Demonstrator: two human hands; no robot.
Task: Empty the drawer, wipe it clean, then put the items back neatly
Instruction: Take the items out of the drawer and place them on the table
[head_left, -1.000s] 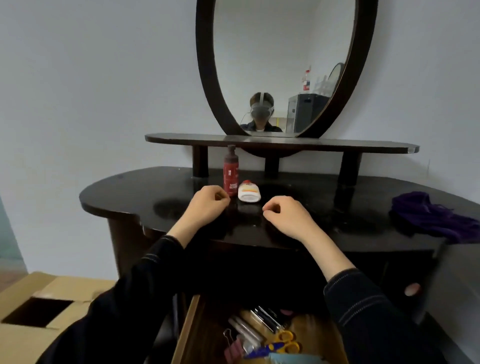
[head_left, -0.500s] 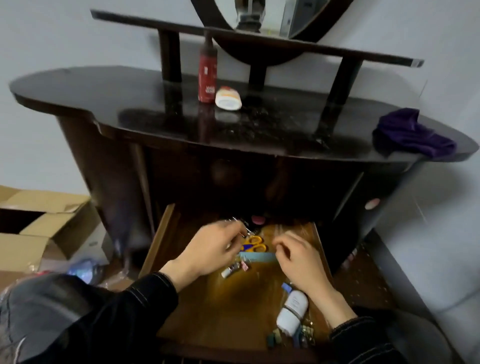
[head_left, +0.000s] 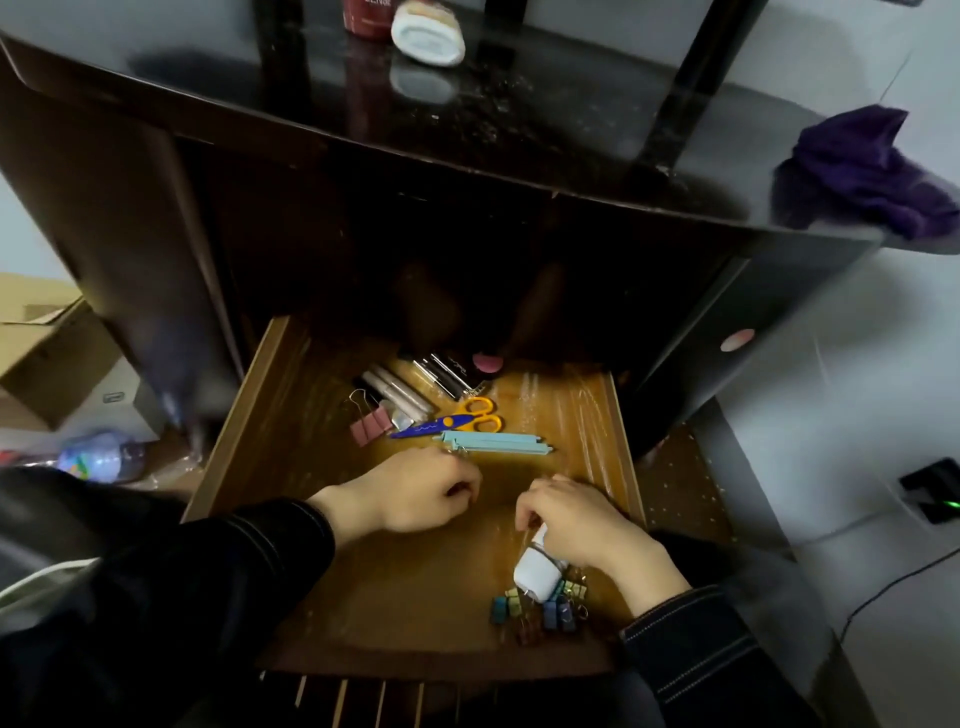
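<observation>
The wooden drawer (head_left: 244, 415) is pulled out under the dark dressing table. In it lie yellow-handled scissors (head_left: 467, 418), light blue bars (head_left: 498, 444), a pink binder clip (head_left: 370, 425), pale pens (head_left: 400, 397), silvery tubes (head_left: 447, 374) and a pile of small coloured binder clips (head_left: 540, 613). My left hand (head_left: 410, 493) rests in the middle of the drawer with its fingers curled; what lies under them is hidden. My right hand (head_left: 582, 519) grips the top of a white bottle (head_left: 537, 571) that stands above the clip pile.
On the tabletop (head_left: 519, 119) are a red bottle (head_left: 366, 18), a white tube (head_left: 428, 36) and a purple cloth (head_left: 872, 176) at the right. A cardboard box (head_left: 47, 358) and a plastic bottle (head_left: 98, 457) sit on the floor at the left, a power strip (head_left: 935, 491) at the right.
Both hands came down from the tabletop into the drawer. My right hand moved back from the scissors and took hold of the white bottle. My view tilted down.
</observation>
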